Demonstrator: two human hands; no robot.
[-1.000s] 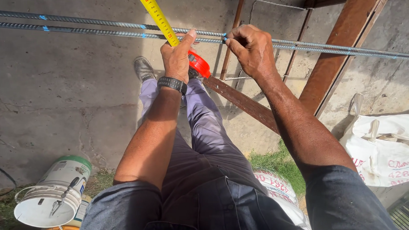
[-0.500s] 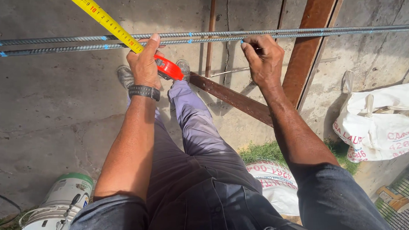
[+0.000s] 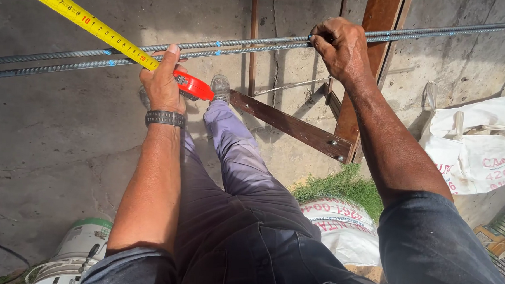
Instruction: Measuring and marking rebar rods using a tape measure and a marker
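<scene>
here, in the head view, the left hand (image 3: pixel 164 84) has its grip closed around a red tape measure case (image 3: pixel 193 87), thumb up along the yellow tape blade (image 3: pixel 83 19), which runs out toward the upper left across two ribbed steel bars (image 3: pixel 239 46). the case sits just below the bars, pressed near them at the hand. the right hand (image 3: pixel 341 47) has its grip pinched around the same pair of bars further right, fingers curled over the top, holding them together and steady.

the step in hand looks like measuring along the bars: blade laid against the steel, bars held still. the next move, as a judgement, calls for keeping the blade flat on the bars and reading it against one of the blue marks (image 3: pixel 216 47) without letting the bars roll apart.

counted: two bars, lying side by side and touching or nearly so; one tape measure; several blue marks on the steel, at least three clear. below are a rusty brown steel frame (image 3: pixel 297 129), a white bucket (image 3: pixel 78 253) at the lower left, and two white printed sacks, one (image 3: pixel 476 155) at the right and one (image 3: pixel 339 226) by a patch of grass (image 3: pixel 340 187). a dark wristwatch (image 3: pixel 165 119) sits on the left wrist.
</scene>
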